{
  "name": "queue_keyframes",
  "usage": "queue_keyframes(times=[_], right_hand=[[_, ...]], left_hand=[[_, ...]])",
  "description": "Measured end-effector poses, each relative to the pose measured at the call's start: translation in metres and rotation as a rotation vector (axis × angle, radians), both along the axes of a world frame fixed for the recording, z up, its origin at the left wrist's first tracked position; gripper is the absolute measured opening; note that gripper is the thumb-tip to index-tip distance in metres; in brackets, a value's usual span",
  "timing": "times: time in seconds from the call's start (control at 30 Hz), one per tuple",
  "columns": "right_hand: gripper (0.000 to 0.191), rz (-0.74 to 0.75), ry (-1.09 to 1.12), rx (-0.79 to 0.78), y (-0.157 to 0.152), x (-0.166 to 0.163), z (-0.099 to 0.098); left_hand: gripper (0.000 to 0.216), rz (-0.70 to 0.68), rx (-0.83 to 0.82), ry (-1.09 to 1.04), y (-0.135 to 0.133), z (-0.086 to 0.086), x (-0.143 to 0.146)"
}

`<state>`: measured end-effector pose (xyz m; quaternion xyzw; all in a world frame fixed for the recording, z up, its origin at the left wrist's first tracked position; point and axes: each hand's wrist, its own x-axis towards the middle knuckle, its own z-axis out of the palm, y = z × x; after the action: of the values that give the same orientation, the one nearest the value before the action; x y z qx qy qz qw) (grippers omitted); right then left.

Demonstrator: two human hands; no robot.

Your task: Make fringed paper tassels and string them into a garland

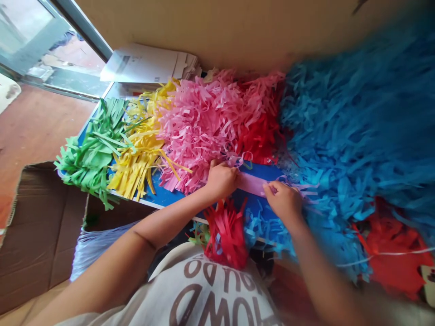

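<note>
A flat purple strip of fringed tissue paper (251, 183) stretches between my two hands, just above the blue tabletop (260, 170). My left hand (222, 179) is closed on its left end, close to the front of the pink fringe pile (200, 131). Toward its right end, my right hand (283, 201) pinches the strip between thumb and fingers. Cut purple fringes stick out beyond that hand to the right. Below the strip, a bunch of red fringe (227, 233) hangs at the table's front edge, against my shirt.
Green fringe (98, 145) and yellow fringe (141, 145) lie at the left; red fringe (260, 138) sits behind. A large blue fringe heap (356, 117) fills the right. Papers (146, 63) are stacked by the wall. An open cardboard box (37, 231) stands below left.
</note>
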<state>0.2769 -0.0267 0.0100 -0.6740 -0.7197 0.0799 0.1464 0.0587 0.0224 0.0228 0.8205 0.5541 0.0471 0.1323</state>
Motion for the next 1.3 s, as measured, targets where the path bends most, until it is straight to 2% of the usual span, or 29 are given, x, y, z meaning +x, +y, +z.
queue_keyframes(times=[0.13, 0.47, 0.57, 0.6, 0.67, 0.73, 0.8, 0.87, 0.97, 1.03, 1.17, 1.3], right_hand=[[0.037, -0.002, -0.005, 0.032, 0.002, 0.001, -0.003], [0.034, -0.021, 0.008, -0.011, 0.003, 0.002, -0.007], [0.029, -0.052, -0.012, 0.01, 0.002, 0.0, -0.011], [0.026, -0.059, -0.025, 0.035, 0.002, 0.001, -0.011], [0.022, -0.047, -0.063, 0.09, 0.003, 0.006, -0.008], [0.017, -0.018, -0.11, 0.124, 0.004, 0.015, 0.002], [0.012, -0.029, -0.15, 0.173, 0.002, 0.022, 0.015], [0.016, 0.028, -0.158, 0.22, -0.003, 0.021, 0.027], [0.018, 0.319, -0.146, 0.161, -0.01, 0.004, 0.032], [0.012, 0.436, -0.164, 0.105, -0.011, -0.007, 0.026], [0.018, 0.392, -0.153, 0.127, -0.002, -0.011, 0.014], [0.01, 0.306, -0.082, 0.161, 0.002, -0.009, 0.015]], left_hand=[[0.034, 0.003, 0.015, 0.003, 0.002, -0.002, 0.001], [0.034, 0.038, 0.023, 0.004, 0.003, -0.006, 0.003], [0.028, 0.047, 0.156, -0.013, 0.0, -0.006, 0.004], [0.026, -0.019, 0.216, -0.025, 0.001, -0.006, 0.004], [0.024, -0.276, 0.279, -0.036, 0.004, -0.005, 0.002], [0.026, -0.538, 0.243, -0.015, 0.011, -0.003, 0.001], [0.027, -0.658, 0.193, 0.014, 0.017, 0.002, -0.001], [0.026, -0.695, 0.18, 0.026, 0.019, 0.008, -0.003], [0.021, -0.701, 0.209, 0.033, 0.015, 0.019, -0.001], [0.023, -0.672, 0.232, 0.048, 0.01, 0.024, 0.001], [0.021, -0.614, 0.295, 0.099, 0.0, 0.019, 0.006], [0.028, -0.523, 0.373, 0.097, -0.002, 0.003, 0.005]])
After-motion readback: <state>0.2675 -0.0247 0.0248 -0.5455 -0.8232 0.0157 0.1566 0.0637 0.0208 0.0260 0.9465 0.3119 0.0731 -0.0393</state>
